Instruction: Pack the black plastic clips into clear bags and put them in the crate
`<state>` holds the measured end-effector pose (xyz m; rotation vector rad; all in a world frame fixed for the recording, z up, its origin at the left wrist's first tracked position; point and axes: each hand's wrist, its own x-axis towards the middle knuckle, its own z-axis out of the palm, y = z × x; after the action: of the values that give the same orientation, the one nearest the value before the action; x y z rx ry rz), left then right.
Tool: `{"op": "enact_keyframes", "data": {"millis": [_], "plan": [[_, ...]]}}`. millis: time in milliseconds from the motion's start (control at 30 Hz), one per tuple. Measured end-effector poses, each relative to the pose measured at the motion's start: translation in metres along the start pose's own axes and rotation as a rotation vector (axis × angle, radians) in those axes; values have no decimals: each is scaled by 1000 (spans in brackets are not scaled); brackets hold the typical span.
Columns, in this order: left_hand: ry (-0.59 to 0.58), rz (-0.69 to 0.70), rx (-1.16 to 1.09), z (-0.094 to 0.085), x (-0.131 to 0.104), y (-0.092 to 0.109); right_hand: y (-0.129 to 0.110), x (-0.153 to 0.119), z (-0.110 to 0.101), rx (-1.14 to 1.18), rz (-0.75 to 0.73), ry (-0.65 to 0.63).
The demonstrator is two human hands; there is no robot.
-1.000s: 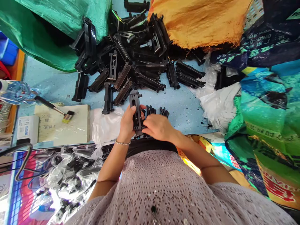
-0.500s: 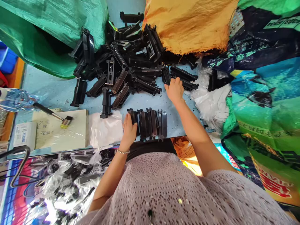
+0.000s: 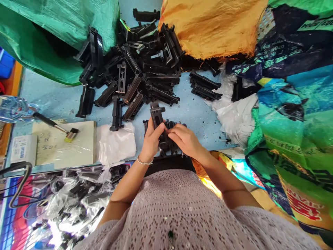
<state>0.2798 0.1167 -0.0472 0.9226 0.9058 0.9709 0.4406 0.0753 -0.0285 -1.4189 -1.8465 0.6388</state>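
My left hand (image 3: 152,140) is closed around a long black slotted part (image 3: 156,116), thumb on its near face, and holds it tilted above the table edge. The fingers of my right hand (image 3: 186,140) are bent together against the lower right side of the same part. Under both hands a row of similar black parts (image 3: 170,147) stands side by side, mostly hidden. Farther back lies a loose pile of black parts (image 3: 132,74), some with slots and one with a silver bolt. Two more parts (image 3: 205,83) lie apart on the right.
To the left are folded white plastic (image 3: 117,142), a brush (image 3: 71,133) on a cardboard piece (image 3: 80,149), a small white box (image 3: 23,149) and a clear bottle (image 3: 15,108). Green (image 3: 99,21) and orange sacks (image 3: 215,27) border the back; printed sacks (image 3: 299,114) fill the right.
My right hand has come back from the right of the pile with a black part, now held in my left hand. My left hand has risen from the row's left end.
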Motion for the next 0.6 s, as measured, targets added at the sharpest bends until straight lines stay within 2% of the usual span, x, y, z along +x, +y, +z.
{"op": "enact_keyframes", "data": {"millis": [133,200,267,333,467,533,600], "plan": [[-158,-208,-133,-3,-9,8,18,32,0,-147,-62,155],[-144,-231,-158,-8,-12,8,28,48,4,-115,-63,89],[-51,-197,-152,-13,-11,8,26,54,10,24,24,-23],[39,-160,-157,-16,-8,7,15,48,18,140,68,-151],[115,-143,-246,-21,-2,7,-11,14,33,86,-58,-318],[132,-114,-210,-30,-1,7,-13,-4,35,95,14,-369],[180,-17,-35,-50,0,5,-7,-20,30,76,118,-339]]}}
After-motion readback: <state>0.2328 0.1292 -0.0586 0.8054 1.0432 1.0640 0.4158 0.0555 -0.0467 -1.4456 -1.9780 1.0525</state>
